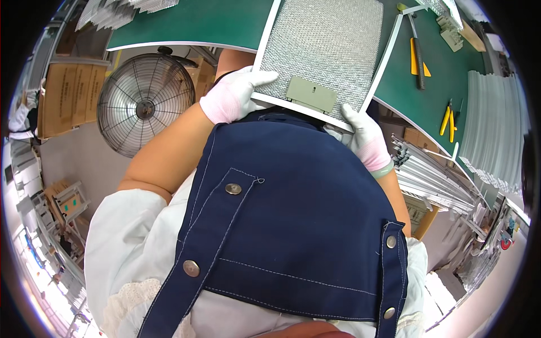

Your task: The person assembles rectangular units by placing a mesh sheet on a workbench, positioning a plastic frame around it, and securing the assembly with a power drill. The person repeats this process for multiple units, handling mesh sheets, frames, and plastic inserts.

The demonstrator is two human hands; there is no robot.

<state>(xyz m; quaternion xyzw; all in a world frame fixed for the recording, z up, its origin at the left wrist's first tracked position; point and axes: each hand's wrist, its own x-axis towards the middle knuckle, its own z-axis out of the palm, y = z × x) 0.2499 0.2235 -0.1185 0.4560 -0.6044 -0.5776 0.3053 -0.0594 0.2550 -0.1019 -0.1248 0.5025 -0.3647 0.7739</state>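
Note:
Both hands wear white gloves with pink cuffs. Between them is a metal mesh filter panel (327,45) in a white frame, its near edge close to my apron and its far part over the green table. My left hand (239,93) grips the near left corner, thumb on top of the mesh. Around the near right corner my right hand (360,129) is closed, thumb on the frame and the other fingers partly hidden below. A grey-green plastic latch plate (311,94) sits at the near edge of the mesh, between my hands.
On the green table (197,25) to the right lie a hammer (417,53), yellow-handled pliers (448,121) and stacked metal strips (490,129). More metal strips (127,10) lie at far left. A black floor fan (145,107) and cardboard boxes (70,96) stand to the left.

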